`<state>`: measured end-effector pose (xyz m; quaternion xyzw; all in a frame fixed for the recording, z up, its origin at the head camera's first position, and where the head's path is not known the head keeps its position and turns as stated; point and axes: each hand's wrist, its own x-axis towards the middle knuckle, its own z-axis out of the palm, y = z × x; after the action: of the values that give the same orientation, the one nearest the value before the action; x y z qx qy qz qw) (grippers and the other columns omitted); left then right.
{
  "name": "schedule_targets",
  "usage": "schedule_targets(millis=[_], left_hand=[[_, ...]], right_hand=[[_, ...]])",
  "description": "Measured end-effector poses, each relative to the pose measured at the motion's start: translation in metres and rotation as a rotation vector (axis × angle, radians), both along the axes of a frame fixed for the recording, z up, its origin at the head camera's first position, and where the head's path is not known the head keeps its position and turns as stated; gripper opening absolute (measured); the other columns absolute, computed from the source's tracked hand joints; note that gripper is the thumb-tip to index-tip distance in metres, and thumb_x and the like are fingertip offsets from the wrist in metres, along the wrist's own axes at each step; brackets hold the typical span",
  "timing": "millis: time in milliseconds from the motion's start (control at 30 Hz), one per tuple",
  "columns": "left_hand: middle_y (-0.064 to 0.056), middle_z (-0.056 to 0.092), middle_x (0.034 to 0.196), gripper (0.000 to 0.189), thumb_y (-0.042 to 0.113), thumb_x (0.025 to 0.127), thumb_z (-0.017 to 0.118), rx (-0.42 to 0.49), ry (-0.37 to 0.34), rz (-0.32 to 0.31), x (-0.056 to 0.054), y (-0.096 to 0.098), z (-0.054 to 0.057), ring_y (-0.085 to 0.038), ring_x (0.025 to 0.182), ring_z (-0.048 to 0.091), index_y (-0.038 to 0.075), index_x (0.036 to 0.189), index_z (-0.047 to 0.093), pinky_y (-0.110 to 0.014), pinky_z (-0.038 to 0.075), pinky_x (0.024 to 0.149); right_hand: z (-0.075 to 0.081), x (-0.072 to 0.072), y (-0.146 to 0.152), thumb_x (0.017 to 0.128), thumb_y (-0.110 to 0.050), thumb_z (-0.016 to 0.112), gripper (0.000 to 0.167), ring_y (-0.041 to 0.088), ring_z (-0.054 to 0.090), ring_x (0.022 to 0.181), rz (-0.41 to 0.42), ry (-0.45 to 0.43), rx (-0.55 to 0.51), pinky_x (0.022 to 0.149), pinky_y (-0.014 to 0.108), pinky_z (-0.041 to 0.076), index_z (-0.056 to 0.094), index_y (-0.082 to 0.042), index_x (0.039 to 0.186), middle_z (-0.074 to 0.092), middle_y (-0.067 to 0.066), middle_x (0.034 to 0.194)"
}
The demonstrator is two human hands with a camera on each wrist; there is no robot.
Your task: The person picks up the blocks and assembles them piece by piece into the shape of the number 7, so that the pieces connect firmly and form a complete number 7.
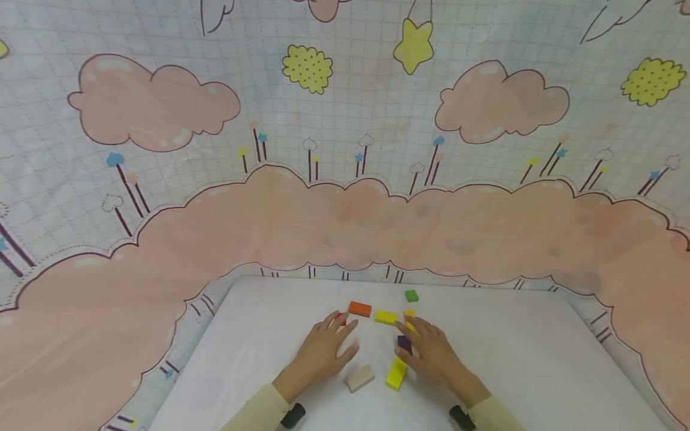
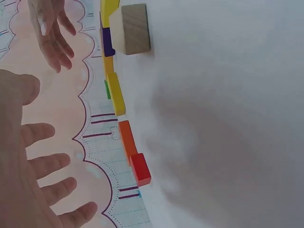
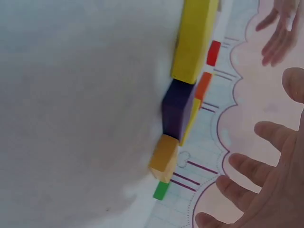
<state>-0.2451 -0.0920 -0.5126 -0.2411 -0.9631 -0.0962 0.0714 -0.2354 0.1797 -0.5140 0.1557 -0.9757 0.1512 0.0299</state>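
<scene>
My left hand (image 1: 321, 350) hovers over the table's left-centre with its fingers spread, holding nothing. Its fingertips overlap a red block (image 1: 342, 319) in the head view. Opposite it, my right hand (image 1: 433, 353) is spread too, its fingers above a purple block (image 1: 403, 343) and an orange-yellow block (image 3: 164, 154) partly hidden by them. Close to the right thumb lies a yellow block (image 1: 396, 377). A plain wooden block (image 1: 359, 378) sits between the wrists. Beyond the fingertips lie an orange block (image 1: 360, 309) and another yellow block (image 1: 386, 317).
A small green block (image 1: 412, 296) stands farthest back, near the far edge of the white table (image 1: 512, 335). Behind the table hangs a cloth (image 1: 345, 227) printed with clouds and stars. Dark straps circle both wrists.
</scene>
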Motion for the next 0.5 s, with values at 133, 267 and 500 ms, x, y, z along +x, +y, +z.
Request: schedule_targets(millis=[133,267,500], left_hand=[[-0.004,0.043,0.154,0.055,0.05,0.099,0.047,0.041,-0.021,-0.009,0.004,-0.003,0.0,-0.026,0.143,0.037,0.023,0.147,0.046,-0.05,0.04,0.109],[-0.003,0.049,0.149,0.051,0.046,0.1,0.049,0.091,-0.032,-0.023,0.006,-0.003,-0.003,-0.025,0.138,0.044,0.021,0.144,0.05,-0.05,0.042,0.107],[-0.001,0.056,0.141,0.044,0.041,0.098,0.055,0.182,-0.098,-0.038,0.012,-0.004,-0.011,-0.022,0.132,0.051,0.02,0.138,0.055,-0.048,0.046,0.105]], right_hand=[[-0.004,0.002,0.001,0.095,-0.049,0.057,0.055,0.034,0.038,0.142,0.009,0.0,-0.027,0.114,0.06,0.028,0.049,-0.026,0.145,0.041,0.007,0.154],[-0.006,0.003,0.003,0.095,-0.049,0.057,0.054,0.034,0.039,0.141,0.007,-0.029,-0.058,0.113,0.06,0.031,0.05,-0.026,0.144,0.043,0.007,0.153],[-0.008,0.008,0.004,0.096,-0.047,0.057,0.053,0.034,0.038,0.141,0.001,-0.147,-0.15,0.111,0.062,0.032,0.05,-0.026,0.144,0.042,0.005,0.154]])
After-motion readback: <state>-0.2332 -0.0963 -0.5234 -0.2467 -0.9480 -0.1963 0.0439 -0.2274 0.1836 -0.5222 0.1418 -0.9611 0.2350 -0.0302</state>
